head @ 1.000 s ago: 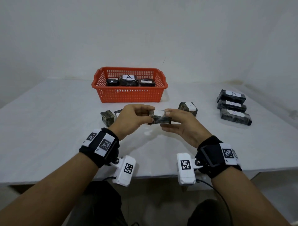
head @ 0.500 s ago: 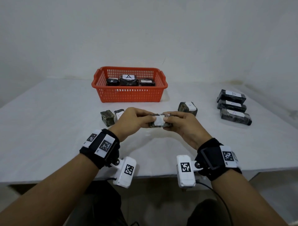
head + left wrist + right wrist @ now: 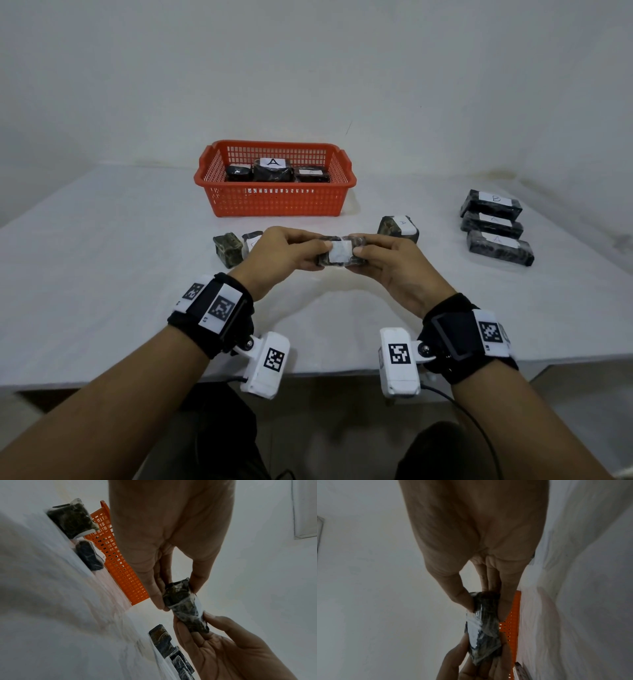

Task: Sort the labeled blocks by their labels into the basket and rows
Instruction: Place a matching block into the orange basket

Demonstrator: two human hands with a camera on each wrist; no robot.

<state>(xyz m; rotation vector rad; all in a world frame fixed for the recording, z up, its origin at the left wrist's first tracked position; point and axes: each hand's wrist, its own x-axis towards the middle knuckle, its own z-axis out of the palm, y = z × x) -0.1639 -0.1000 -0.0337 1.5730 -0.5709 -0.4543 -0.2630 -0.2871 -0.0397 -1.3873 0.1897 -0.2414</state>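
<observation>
Both hands hold one dark marbled block [image 3: 339, 253] above the table, its white label facing me; I cannot read the letter. My left hand [image 3: 310, 250] pinches its left end and my right hand [image 3: 363, 251] pinches its right end. The left wrist view shows the same block [image 3: 184, 605] between thumb and fingers, and the right wrist view shows the block [image 3: 485, 626] too. The orange basket [image 3: 274, 200] stands behind, holding blocks, one labeled A [image 3: 273, 162]. A row of three long blocks [image 3: 493, 224] lies at the right.
Two small blocks [image 3: 228, 249] sit left of my left hand, one partly hidden behind it. Another labeled block [image 3: 399, 228] stands behind my right hand. The white table [image 3: 102, 274] ends at a front edge near my wrists; a white wall rises behind the basket.
The block has been turned in both hands so that its white label now faces me, and the hands have dropped slightly toward the table.
</observation>
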